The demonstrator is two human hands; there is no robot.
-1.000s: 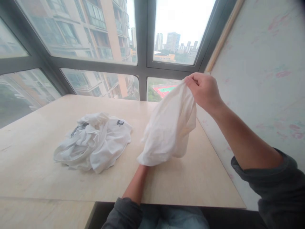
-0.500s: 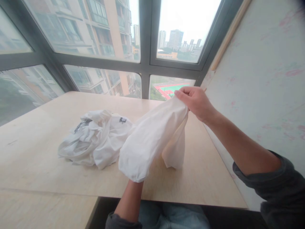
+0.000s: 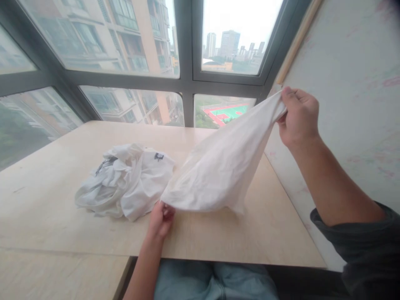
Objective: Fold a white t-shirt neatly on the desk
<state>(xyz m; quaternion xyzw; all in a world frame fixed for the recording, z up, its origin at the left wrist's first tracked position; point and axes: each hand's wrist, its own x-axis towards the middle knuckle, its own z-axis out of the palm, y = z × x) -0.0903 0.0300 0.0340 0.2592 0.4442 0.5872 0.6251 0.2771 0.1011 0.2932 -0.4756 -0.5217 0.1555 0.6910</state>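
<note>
A plain white cloth (image 3: 221, 171) is stretched diagonally above the wooden table. My right hand (image 3: 298, 114) is closed on its upper right corner, raised near the wall. At the cloth's lower left corner my left hand (image 3: 161, 218) pinches the edge, low over the table. To the left lies a crumpled heap of white fabric (image 3: 131, 183) with dark prints, its right side close to the stretched cloth.
The pale wooden table (image 3: 46, 208) reaches back to the grey-framed window (image 3: 187, 83). A patterned wall (image 3: 353, 125) runs along the right side. A second board (image 3: 62, 273) adjoins at the front left.
My right hand has moved up and to the right, pulling the cloth taut. My left hand, earlier hidden under the cloth, now shows at its corner, further left.
</note>
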